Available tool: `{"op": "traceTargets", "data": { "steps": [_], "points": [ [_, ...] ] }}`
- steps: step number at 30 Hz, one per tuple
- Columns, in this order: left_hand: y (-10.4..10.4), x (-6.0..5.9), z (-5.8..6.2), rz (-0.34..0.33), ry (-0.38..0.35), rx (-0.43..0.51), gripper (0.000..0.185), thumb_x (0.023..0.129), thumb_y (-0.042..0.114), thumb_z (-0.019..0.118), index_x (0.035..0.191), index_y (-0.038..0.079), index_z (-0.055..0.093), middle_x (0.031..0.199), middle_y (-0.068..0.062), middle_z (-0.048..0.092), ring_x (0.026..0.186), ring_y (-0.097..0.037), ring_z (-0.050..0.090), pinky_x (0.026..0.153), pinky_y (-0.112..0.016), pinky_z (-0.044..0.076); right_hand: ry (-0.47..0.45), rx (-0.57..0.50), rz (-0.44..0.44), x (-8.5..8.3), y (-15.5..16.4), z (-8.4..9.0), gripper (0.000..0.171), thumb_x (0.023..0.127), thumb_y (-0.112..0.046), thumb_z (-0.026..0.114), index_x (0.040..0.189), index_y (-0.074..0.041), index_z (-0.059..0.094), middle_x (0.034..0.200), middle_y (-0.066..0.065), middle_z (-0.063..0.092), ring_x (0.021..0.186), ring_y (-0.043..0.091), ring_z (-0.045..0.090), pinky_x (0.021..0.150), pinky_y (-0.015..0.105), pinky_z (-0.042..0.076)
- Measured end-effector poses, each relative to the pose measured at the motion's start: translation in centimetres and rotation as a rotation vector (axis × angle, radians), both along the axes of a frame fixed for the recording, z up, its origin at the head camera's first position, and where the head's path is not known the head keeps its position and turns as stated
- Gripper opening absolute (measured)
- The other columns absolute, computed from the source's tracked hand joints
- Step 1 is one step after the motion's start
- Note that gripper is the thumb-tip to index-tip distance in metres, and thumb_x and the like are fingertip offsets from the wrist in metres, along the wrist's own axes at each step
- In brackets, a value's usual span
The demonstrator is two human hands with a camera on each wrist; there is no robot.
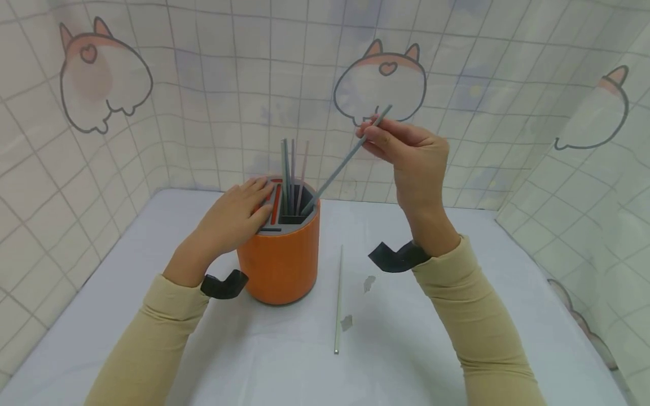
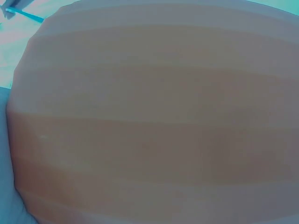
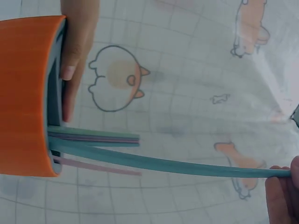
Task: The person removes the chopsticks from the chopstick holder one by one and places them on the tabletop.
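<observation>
An orange cylindrical holder (image 1: 279, 259) with a grey slotted top stands on the table. My left hand (image 1: 238, 214) rests flat on the left part of that top, fingers straight. Several thin sticks (image 1: 289, 169) stand upright in a slot. My right hand (image 1: 374, 133) is raised to the right above the holder and pinches the upper end of a grey-blue stick (image 1: 337, 169); the stick's lower end sits in a slot at the holder's right. The right wrist view shows the same stick (image 3: 177, 165) running from the holder (image 3: 25, 93) to my fingertips (image 3: 282, 196). The holder's wall (image 2: 154, 121) fills the left wrist view.
A white stick (image 1: 338, 299) lies on the pale table (image 1: 457, 349) right of the holder, with two small scraps (image 1: 369, 282) beside it. Tiled curtain walls with cartoon prints (image 1: 381, 79) close in the back and both sides.
</observation>
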State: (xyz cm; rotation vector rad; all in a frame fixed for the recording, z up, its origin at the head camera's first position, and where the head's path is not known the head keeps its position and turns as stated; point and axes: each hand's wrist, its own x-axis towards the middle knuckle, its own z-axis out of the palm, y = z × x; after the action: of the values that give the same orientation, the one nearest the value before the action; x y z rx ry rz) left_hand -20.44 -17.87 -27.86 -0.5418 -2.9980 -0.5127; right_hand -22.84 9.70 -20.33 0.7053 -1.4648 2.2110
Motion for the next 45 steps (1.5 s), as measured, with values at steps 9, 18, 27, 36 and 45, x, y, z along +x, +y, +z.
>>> {"op": "traceTargets", "data": {
  "steps": [9, 18, 27, 36, 45],
  "points": [
    [0.2, 0.0, -0.1, 0.002, 0.003, 0.010, 0.057, 0.107, 0.032, 0.030, 0.158, 0.007, 0.025, 0.166, -0.015, 0.020, 0.155, -0.037, 0.012, 0.127, -0.054, 0.009, -0.107, -0.221, -0.068, 0.0, 3.9, 2.0, 0.020, 0.071, 0.008, 0.083, 0.090, 0.012, 0.075, 0.076, 0.015, 0.073, 0.070, 0.027, 0.073, 0.074, 0.034, 0.063],
    [0.4, 0.0, 0.0, 0.002, 0.012, -0.005, 0.057, 0.107, 0.030, 0.032, 0.157, 0.005, 0.025, 0.166, -0.016, 0.019, 0.155, -0.036, 0.013, 0.127, -0.053, 0.010, -0.368, 0.027, -0.014, -2.7, 6.9, -3.1, 0.013, 0.078, -0.002, 0.081, 0.090, 0.003, 0.078, 0.081, 0.008, 0.077, 0.075, 0.018, 0.076, 0.074, 0.026, 0.062],
    [0.3, -0.1, -0.1, 0.006, 0.004, 0.004, 0.056, 0.107, 0.031, 0.032, 0.157, 0.006, 0.026, 0.166, -0.015, 0.020, 0.155, -0.036, 0.013, 0.127, -0.054, 0.009, -0.809, 0.459, 0.133, -5.1, 7.3, -13.6, 0.016, 0.094, -0.006, 0.066, 0.107, -0.002, 0.073, 0.084, -0.003, 0.077, 0.081, 0.007, 0.075, 0.078, 0.019, 0.060],
    [0.3, 0.0, 0.0, 0.009, 0.004, 0.016, 0.056, 0.107, 0.031, 0.031, 0.157, 0.007, 0.027, 0.166, -0.014, 0.021, 0.155, -0.036, 0.013, 0.127, -0.054, 0.009, -0.918, 0.529, 0.185, -5.8, 6.4, -19.0, 0.033, 0.092, -0.001, 0.067, 0.122, 0.013, 0.063, 0.083, 0.000, 0.075, 0.076, 0.008, 0.074, 0.073, 0.019, 0.061],
    [0.3, -0.1, -0.2, 0.008, 0.008, 0.015, 0.056, 0.107, 0.031, 0.031, 0.157, 0.006, 0.027, 0.166, -0.015, 0.021, 0.155, -0.036, 0.013, 0.127, -0.054, 0.010, -0.968, 0.614, 0.128, -6.5, 5.8, -22.0, 0.034, 0.089, -0.003, 0.071, 0.119, 0.014, 0.064, 0.077, 0.000, 0.074, 0.067, 0.006, 0.071, 0.065, 0.016, 0.059]
  ]
}}
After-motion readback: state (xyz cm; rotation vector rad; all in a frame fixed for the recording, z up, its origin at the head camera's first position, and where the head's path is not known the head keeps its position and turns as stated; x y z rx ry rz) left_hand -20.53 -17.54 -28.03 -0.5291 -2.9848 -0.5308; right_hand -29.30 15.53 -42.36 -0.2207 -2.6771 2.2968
